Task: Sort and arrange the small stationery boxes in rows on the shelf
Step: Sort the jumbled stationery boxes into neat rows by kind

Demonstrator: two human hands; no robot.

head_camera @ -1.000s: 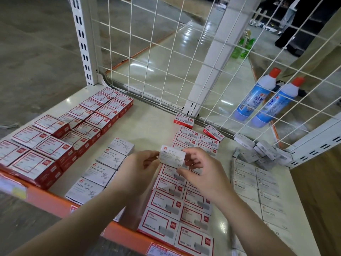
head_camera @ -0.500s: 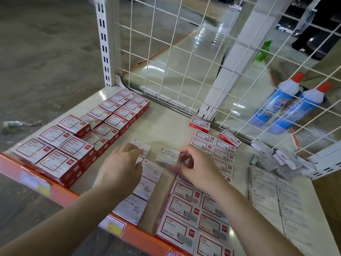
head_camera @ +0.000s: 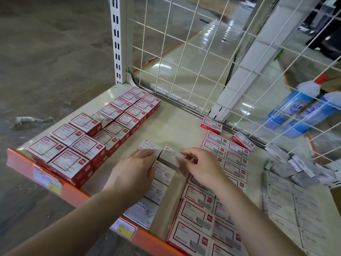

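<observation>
The right hand (head_camera: 201, 169) pinches the near right edge of a white paper-clip box (head_camera: 170, 156) between thumb and curled fingertips, the box lying flat on the shelf (head_camera: 177, 124) at the far end of a short column of white boxes. The left hand (head_camera: 132, 174) lies palm down just beside it, its fingers fairly straight and pressing on the neighbouring white box (head_camera: 149, 146) and on the column (head_camera: 156, 193) that runs back toward the orange front rail (head_camera: 73, 193); it grips nothing. The held box touches the left-hand box along one side and sits against the next white box nearer the person.

To the right of the hands, red-bordered boxes (head_camera: 199, 211) lie in two tidy columns from the front edge toward the back, with two more red boxes (head_camera: 211, 125) loose and askew near the wire grid (head_camera: 184, 61). To the left, a larger block of red-and-white boxes (head_camera: 88, 141) stands in rows, stacked, reaching the slotted white post (head_camera: 118, 39). At the far right, grey boxes (head_camera: 291, 206) lie in rows, with a jumbled heap of the same kind (head_camera: 295, 165) behind them. Two blue bottles with red caps (head_camera: 295, 106) lean beyond the grid.
</observation>
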